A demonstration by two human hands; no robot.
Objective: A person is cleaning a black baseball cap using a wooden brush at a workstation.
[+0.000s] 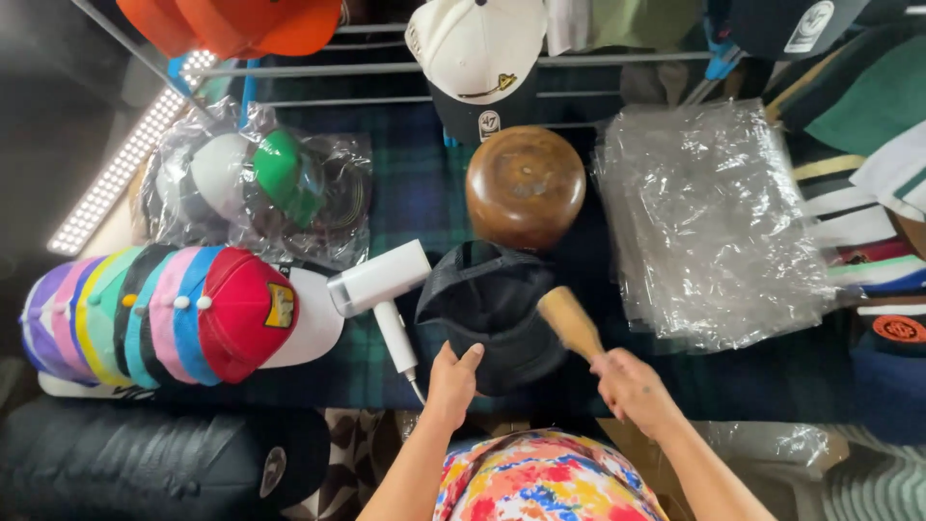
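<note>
A dark green-and-blue plaid cloth (424, 193) covers the table, soft and matte. On its right side lies a stack of clear plastic bags (709, 222), crinkled and glossy, flat and roughly square. At the left, a row of nested caps (164, 314) runs in purple, pink, yellow, green, blue and red, each with a small button on its crown (the front one is red with a white brim). Behind that row sits a bagged cap (256, 183), white with a green brim, wrapped in wrinkled film. At the centre back stands a wooden dome (526, 186), round, brown and polished smooth. A white hair dryer (381, 289) lies just left of centre, a smooth cylinder with a slim handle pointing toward the person.

In the middle, near the front edge, rests a black cap (492, 314), its fabric dull and its crown facing up, just in front of the dome.

The left hand (451, 381) rests on the cap's near edge, fingers loosely curled, thumb apart, pressing rather than grasping. The right hand (632, 386) is closed around a wooden brush handle (571, 323), pale and rounded, which angles up over the cap's right side; its head is blurred.
</note>
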